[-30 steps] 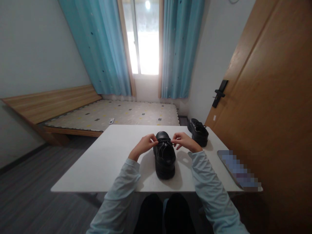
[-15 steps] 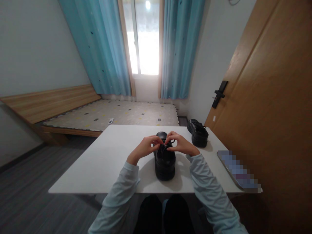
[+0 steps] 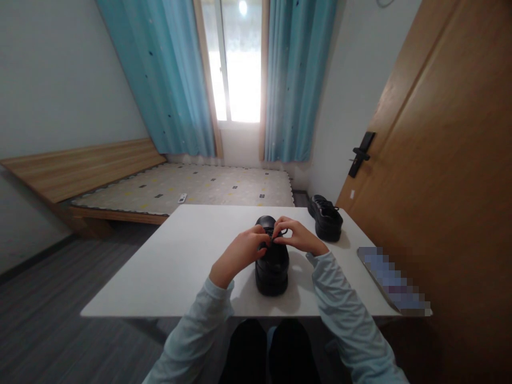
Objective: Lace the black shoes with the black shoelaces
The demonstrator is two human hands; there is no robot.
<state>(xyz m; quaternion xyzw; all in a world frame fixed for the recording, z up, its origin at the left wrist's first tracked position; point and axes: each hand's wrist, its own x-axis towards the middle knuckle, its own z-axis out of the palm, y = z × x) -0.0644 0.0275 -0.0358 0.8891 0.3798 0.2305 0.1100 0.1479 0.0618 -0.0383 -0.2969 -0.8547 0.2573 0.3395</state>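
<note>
Evidently, the near shoe (image 3: 272,277) stood upright on its sole on the white desk (image 3: 160,272), close to the near edge and between the two hands. It was black all over, with a smooth, rounded toe that caught a soft sheen and pointed away from the person, a thick, chunky sole, and a dark opening behind the laces. Its heel faced the person. The black laces (image 3: 285,231) lay over the upper, and one thin loop of them stuck out beside the right hand (image 3: 296,236).

That right hand had its thumb and forefinger pinched together on the laces. The left hand (image 3: 243,249) reached over the upper from the other side, its fingers bent down at the laces; whether its fingertips were closed on anything could not be told, as they were partly hidden.

Well apart, at the far right corner of the desk, the other shoe (image 3: 328,221) also stood upright, black, laced and thick-soled. A flat object with a blurred-out surface (image 3: 392,282) lay along the right edge. Beyond the desk, a small white item (image 3: 182,198) rested on the bed (image 3: 216,184).
</note>
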